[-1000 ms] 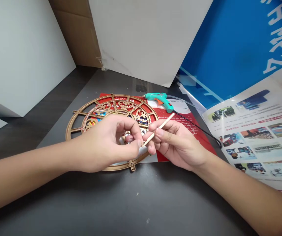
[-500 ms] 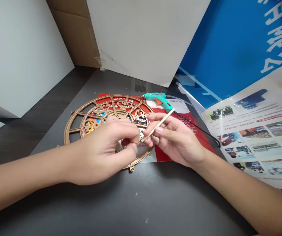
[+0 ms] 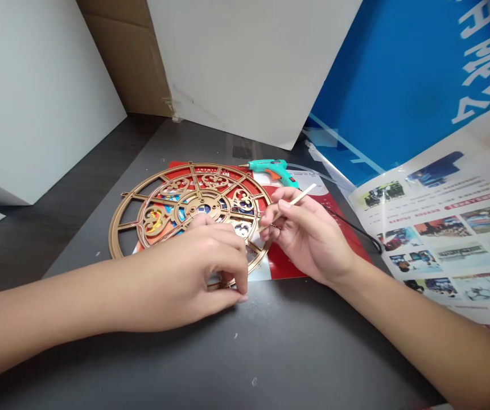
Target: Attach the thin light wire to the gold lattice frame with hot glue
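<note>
A round wooden wheel frame (image 3: 120, 228) with spokes and scroll-shaped inserts lies flat on a red and white printed sheet. My left hand (image 3: 197, 273) reaches over its near side, thumb and index finger pressed together at the near rim. Whatever those fingertips pinch, if anything, is hidden or too small to name. In my right hand (image 3: 308, 233), at the wheel's right edge, a thin pale wooden stick (image 3: 303, 195) is held between thumb and fingers. It slants up to the right, and its lower end points at the wheel's rim.
A teal glue gun (image 3: 268, 166) lies behind my right hand, its black cord (image 3: 355, 229) running right. The red and white sheet (image 3: 285, 265) lies on the dark tabletop (image 3: 176, 364). White panels (image 3: 245, 62) stand behind, and a printed poster (image 3: 449, 228) stands on the right.
My left hand has moved away from the stick's tip, down to the wheel's near rim. My right hand still holds the stick, now tilted flatter and shifted slightly right.
</note>
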Demonstrator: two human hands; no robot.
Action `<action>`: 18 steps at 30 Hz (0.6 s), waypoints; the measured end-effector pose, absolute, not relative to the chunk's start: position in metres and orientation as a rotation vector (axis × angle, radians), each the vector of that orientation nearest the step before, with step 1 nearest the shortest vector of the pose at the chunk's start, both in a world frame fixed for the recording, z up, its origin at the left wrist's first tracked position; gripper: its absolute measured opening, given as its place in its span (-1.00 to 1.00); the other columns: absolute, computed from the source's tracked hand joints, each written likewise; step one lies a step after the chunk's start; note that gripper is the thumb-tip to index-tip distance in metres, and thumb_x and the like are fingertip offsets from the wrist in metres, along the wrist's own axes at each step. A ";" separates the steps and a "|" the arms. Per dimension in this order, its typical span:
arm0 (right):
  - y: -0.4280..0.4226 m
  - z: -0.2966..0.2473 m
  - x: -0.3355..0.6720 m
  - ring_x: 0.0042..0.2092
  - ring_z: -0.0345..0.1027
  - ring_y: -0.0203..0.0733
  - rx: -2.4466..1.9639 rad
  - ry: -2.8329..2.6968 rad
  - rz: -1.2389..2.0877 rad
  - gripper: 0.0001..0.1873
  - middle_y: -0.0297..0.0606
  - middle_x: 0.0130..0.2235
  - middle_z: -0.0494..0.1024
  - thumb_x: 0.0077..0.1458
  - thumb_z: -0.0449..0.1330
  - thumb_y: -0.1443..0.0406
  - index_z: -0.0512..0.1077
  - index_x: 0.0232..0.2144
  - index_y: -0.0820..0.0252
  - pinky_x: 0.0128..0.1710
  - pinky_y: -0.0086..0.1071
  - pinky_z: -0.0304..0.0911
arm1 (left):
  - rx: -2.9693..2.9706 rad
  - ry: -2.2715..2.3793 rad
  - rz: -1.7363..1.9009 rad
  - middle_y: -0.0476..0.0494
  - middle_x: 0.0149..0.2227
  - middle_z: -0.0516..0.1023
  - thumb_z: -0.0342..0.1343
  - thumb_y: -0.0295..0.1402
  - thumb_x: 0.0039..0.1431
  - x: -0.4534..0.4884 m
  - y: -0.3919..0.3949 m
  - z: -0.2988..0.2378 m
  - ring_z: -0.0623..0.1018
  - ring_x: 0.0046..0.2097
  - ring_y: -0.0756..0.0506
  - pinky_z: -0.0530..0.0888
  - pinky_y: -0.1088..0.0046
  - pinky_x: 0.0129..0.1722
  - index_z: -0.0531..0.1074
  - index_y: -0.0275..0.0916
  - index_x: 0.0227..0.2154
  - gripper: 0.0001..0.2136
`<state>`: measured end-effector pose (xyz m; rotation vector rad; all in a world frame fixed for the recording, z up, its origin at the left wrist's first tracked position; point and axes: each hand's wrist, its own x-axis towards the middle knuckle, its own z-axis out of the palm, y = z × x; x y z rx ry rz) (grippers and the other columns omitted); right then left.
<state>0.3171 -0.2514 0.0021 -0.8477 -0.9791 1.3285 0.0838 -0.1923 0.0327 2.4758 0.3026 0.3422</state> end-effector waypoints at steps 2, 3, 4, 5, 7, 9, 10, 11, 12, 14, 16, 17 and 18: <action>-0.251 0.000 0.317 -0.29 0.61 -0.21 -0.844 -0.982 1.333 -0.76 -0.38 -0.30 0.73 0.32 0.46 0.11 0.52 -0.15 0.02 -0.18 -0.28 0.60 | 2.449 0.273 0.263 0.11 -0.35 0.69 0.42 -0.43 0.36 0.084 -0.193 0.034 0.61 -0.25 -0.01 0.38 0.40 -0.03 0.69 -0.04 -0.36 -0.83; -0.250 -0.001 0.317 -0.28 0.62 -0.20 -0.840 -0.977 1.334 -0.75 -0.36 -0.28 0.73 0.32 0.47 0.07 0.54 -0.16 0.03 -0.19 -0.27 0.60 | 2.436 0.267 0.220 0.10 -0.34 0.70 0.41 -0.41 0.39 0.084 -0.194 0.036 0.62 -0.23 -0.01 0.39 0.41 -0.02 0.71 -0.03 -0.33 -0.84; -0.250 -0.002 0.317 -0.27 0.63 -0.19 -0.838 -0.969 1.335 -0.72 -0.36 -0.28 0.72 0.31 0.49 0.05 0.57 -0.17 0.05 -0.20 -0.27 0.60 | 2.424 0.268 0.190 0.09 -0.31 0.70 0.39 -0.40 0.43 0.085 -0.195 0.037 0.63 -0.21 -0.02 0.41 0.41 0.00 0.71 -0.02 -0.31 -0.85; -0.249 -0.002 0.316 -0.27 0.63 -0.20 -0.836 -0.963 1.336 -0.70 -0.36 -0.29 0.70 0.29 0.51 0.03 0.59 -0.19 0.06 -0.21 -0.28 0.58 | 2.416 0.270 0.171 0.08 -0.30 0.71 0.35 -0.39 0.46 0.085 -0.195 0.037 0.64 -0.20 -0.02 0.41 0.41 0.01 0.71 -0.03 -0.29 -0.84; -0.248 -0.003 0.315 -0.31 0.60 -0.21 -0.834 -0.959 1.336 -0.64 -0.36 -0.35 0.66 0.26 0.55 -0.02 0.62 -0.23 0.09 -0.25 -0.31 0.55 | 2.416 0.272 0.174 0.08 -0.27 0.72 0.32 -0.38 0.48 0.084 -0.196 0.037 0.64 -0.17 -0.03 0.42 0.41 0.00 0.71 -0.03 -0.29 -0.83; -0.247 -0.002 0.314 -0.34 0.57 -0.21 -0.849 -0.968 1.335 -0.60 -0.36 -0.41 0.63 0.23 0.57 -0.06 0.64 -0.27 0.10 -0.27 -0.30 0.54 | 2.435 0.282 0.229 0.09 -0.26 0.72 0.37 -0.40 0.43 0.083 -0.194 0.035 0.63 -0.15 -0.04 0.40 0.41 -0.02 0.71 -0.02 -0.28 -0.85; -0.247 -0.002 0.314 -0.35 0.56 -0.20 -0.862 -0.970 1.333 -0.58 -0.35 -0.42 0.63 0.22 0.57 -0.08 0.65 -0.28 0.10 -0.27 -0.29 0.54 | 2.445 0.295 0.259 0.11 -0.26 0.72 0.43 -0.40 0.37 0.082 -0.193 0.034 0.62 -0.14 -0.04 0.38 0.40 -0.02 0.72 -0.01 -0.27 -0.88; -0.247 -0.001 0.313 -0.35 0.56 -0.20 -0.875 -0.966 1.327 -0.58 -0.35 -0.42 0.63 0.20 0.59 -0.08 0.66 -0.30 0.11 -0.28 -0.29 0.54 | 2.456 0.315 0.289 0.12 -0.26 0.72 0.50 -0.38 0.31 0.082 -0.191 0.033 0.62 -0.13 -0.05 0.37 0.39 -0.02 0.72 0.01 -0.25 -0.89; -0.247 -0.001 0.313 -0.35 0.55 -0.21 -0.885 -0.957 1.321 -0.57 -0.35 -0.42 0.62 0.17 0.61 -0.07 0.66 -0.31 0.11 -0.29 -0.30 0.54 | 2.468 0.341 0.314 0.12 -0.26 0.72 0.54 -0.33 0.28 0.082 -0.189 0.033 0.61 -0.13 -0.06 0.35 0.37 -0.01 0.72 0.01 -0.24 -0.89; -0.247 0.001 0.313 -0.36 0.54 -0.26 -0.884 -0.927 1.315 -0.55 -0.39 -0.44 0.57 0.11 0.65 -0.07 0.68 -0.36 0.13 -0.32 -0.36 0.51 | 2.492 0.412 0.377 0.11 -0.30 0.72 0.49 -0.20 0.35 0.082 -0.185 0.034 0.60 -0.16 -0.08 0.31 0.31 0.00 0.71 0.00 -0.28 -0.90; -0.247 0.002 0.313 -0.39 0.52 -0.32 -0.867 -0.904 1.326 -0.54 -0.43 -0.48 0.51 0.07 0.68 -0.08 0.69 -0.40 0.13 -0.33 -0.42 0.48 | 2.511 0.520 0.482 0.08 -0.34 0.71 0.29 -0.16 0.48 0.083 -0.182 0.037 0.59 -0.21 -0.09 0.28 0.25 -0.01 0.68 -0.05 -0.36 -0.75; -0.248 0.002 0.313 -0.40 0.52 -0.33 -0.860 -0.900 1.339 -0.54 -0.45 -0.50 0.50 0.07 0.69 -0.08 0.70 -0.42 0.14 -0.33 -0.44 0.48 | 2.511 0.584 0.547 0.07 -0.36 0.70 0.23 -0.18 0.49 0.084 -0.181 0.038 0.59 -0.24 -0.08 0.28 0.24 -0.02 0.66 -0.07 -0.40 -0.71; -0.248 0.002 0.313 -0.40 0.52 -0.34 -0.855 -0.903 1.356 -0.54 -0.45 -0.50 0.50 0.07 0.69 -0.08 0.71 -0.43 0.13 -0.32 -0.45 0.48 | 2.503 0.649 0.602 0.06 -0.37 0.70 0.23 -0.19 0.45 0.085 -0.180 0.039 0.60 -0.26 -0.08 0.29 0.24 -0.04 0.66 -0.08 -0.40 -0.73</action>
